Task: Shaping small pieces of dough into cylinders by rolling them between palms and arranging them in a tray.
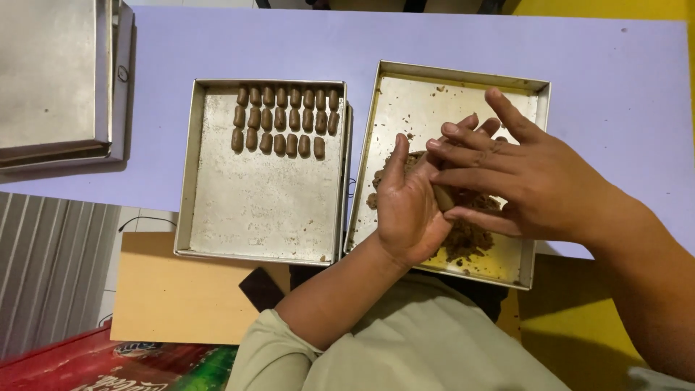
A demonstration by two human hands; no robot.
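Note:
My left hand (407,210) lies palm up over the right metal tray (463,78). My right hand (521,177) presses flat across it, and a small brown dough piece (443,197) is squeezed between the two palms. Under both hands sits a crumbly brown dough heap (467,235) in that tray. The left metal tray (268,195) holds several short brown dough rolls (286,119) lined up in three rows along its far side.
Stacked empty metal trays (58,80) stand at the far left of the lilac table (615,80). A tan board (174,297) and a yellow surface (579,318) lie below the table edge. A red printed box (87,366) sits at bottom left.

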